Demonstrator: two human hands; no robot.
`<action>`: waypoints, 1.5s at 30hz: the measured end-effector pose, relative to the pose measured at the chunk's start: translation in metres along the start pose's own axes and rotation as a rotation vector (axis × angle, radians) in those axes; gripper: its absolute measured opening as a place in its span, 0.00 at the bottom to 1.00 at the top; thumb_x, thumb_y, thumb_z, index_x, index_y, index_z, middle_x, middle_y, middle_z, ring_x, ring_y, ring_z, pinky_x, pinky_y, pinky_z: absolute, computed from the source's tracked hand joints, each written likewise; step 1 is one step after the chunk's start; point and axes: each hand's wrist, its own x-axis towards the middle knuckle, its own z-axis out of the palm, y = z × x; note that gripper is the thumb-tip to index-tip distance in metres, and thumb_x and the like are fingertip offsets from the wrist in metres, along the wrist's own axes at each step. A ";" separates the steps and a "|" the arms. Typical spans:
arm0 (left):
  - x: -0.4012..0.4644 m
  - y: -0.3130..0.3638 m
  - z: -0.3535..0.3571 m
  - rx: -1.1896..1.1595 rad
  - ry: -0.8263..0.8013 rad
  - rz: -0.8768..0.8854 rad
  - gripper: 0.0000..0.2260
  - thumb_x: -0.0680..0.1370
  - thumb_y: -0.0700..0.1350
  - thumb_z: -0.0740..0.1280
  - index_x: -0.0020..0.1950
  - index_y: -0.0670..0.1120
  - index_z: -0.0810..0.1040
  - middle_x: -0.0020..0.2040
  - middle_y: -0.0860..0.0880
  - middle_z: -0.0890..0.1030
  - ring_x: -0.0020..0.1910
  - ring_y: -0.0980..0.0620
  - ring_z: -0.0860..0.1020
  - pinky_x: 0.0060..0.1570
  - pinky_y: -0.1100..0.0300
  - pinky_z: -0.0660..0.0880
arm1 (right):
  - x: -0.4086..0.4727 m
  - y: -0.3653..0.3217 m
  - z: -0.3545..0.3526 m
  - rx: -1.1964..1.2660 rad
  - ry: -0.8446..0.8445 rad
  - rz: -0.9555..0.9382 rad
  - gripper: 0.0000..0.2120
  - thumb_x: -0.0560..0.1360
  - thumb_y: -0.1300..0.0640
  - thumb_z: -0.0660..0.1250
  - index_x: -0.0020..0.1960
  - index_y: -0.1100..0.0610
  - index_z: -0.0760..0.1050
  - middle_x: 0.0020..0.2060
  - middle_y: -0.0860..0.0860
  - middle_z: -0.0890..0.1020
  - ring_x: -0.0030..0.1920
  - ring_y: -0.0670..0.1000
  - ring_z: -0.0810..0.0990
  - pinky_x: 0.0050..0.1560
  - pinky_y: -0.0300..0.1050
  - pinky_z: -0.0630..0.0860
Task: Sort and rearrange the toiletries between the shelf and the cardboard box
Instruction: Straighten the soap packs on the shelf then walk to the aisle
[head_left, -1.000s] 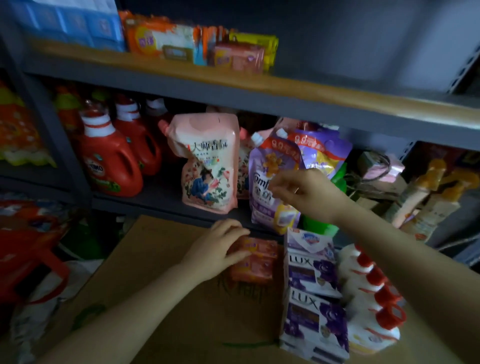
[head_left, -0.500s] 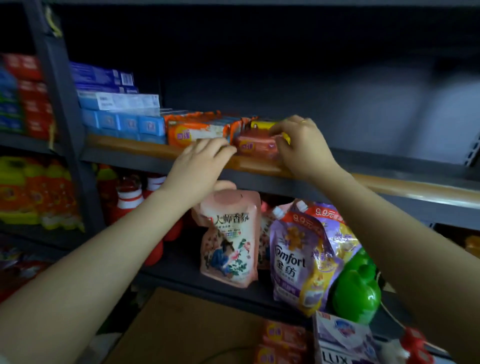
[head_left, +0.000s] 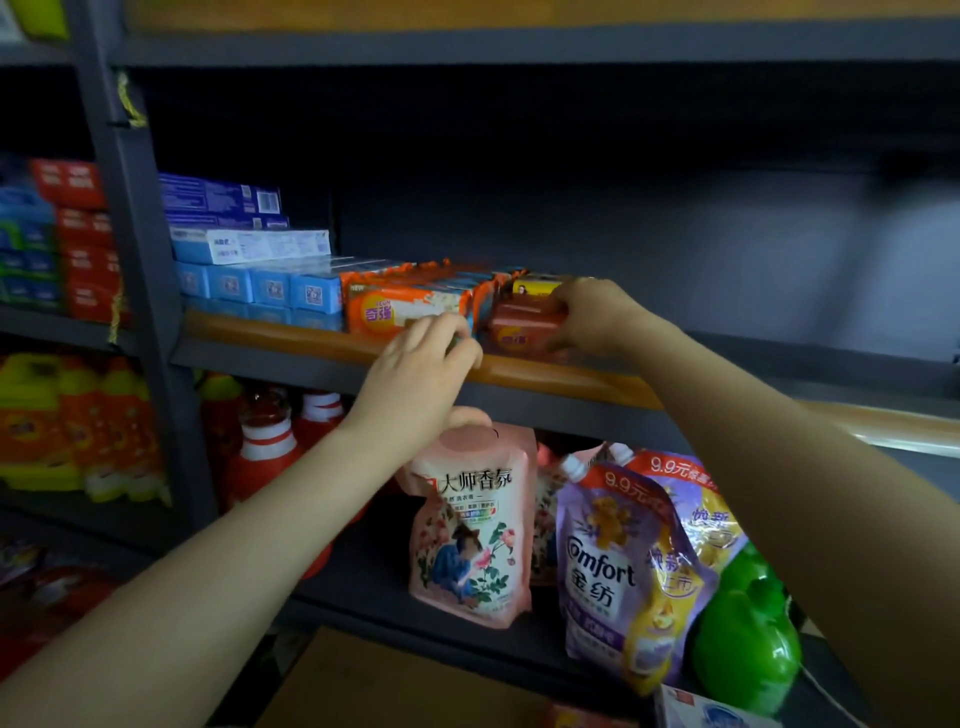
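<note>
Both hands are raised to the front edge of the shelf (head_left: 571, 382), a dark metal unit with a brown strip along its lip; right hand (head_left: 597, 317) grips a red-brown soap pack (head_left: 519, 327) from its right end, fingers curled over the top and thumb underneath, the pack resting on the shelf board just right of the orange soap packs (head_left: 410, 309); a yellow pack (head_left: 535, 286) sits directly behind it; left hand (head_left: 415, 371) hovers at the shelf lip just left of the red-brown pack, fingers bent, fingertips at the lower front of the orange packs (whether they pinch anything I cannot tell); blue toothpaste boxes (head_left: 260, 283) are stacked further left on the same level; on the level below stand a pink refill pouch (head_left: 470, 525), a purple Comfort pouch (head_left: 618, 577), a green bottle (head_left: 748, 629) and red detergent bottles (head_left: 270, 452); a corner of the cardboard box (head_left: 395, 686) shows at the bottom edge.
</note>
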 end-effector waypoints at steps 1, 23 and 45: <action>0.000 0.000 0.000 -0.006 -0.003 -0.003 0.25 0.56 0.53 0.79 0.43 0.41 0.76 0.50 0.41 0.76 0.50 0.39 0.76 0.45 0.49 0.75 | 0.000 0.001 0.000 0.002 -0.013 0.016 0.18 0.71 0.52 0.71 0.58 0.56 0.75 0.48 0.52 0.78 0.45 0.53 0.75 0.46 0.44 0.72; -0.065 0.078 -0.054 -0.732 0.178 -0.101 0.21 0.71 0.56 0.67 0.61 0.51 0.70 0.54 0.57 0.76 0.54 0.61 0.75 0.52 0.73 0.70 | -0.179 0.005 0.033 1.385 -0.297 -0.260 0.19 0.71 0.74 0.64 0.60 0.67 0.65 0.44 0.51 0.83 0.46 0.50 0.83 0.49 0.43 0.79; -0.174 -0.026 -0.211 -0.706 -0.675 -0.603 0.20 0.75 0.59 0.60 0.54 0.47 0.81 0.50 0.52 0.78 0.44 0.71 0.73 0.42 0.78 0.66 | -0.206 -0.145 0.042 1.218 -0.974 0.109 0.17 0.57 0.61 0.71 0.46 0.54 0.79 0.33 0.54 0.80 0.34 0.53 0.78 0.35 0.44 0.74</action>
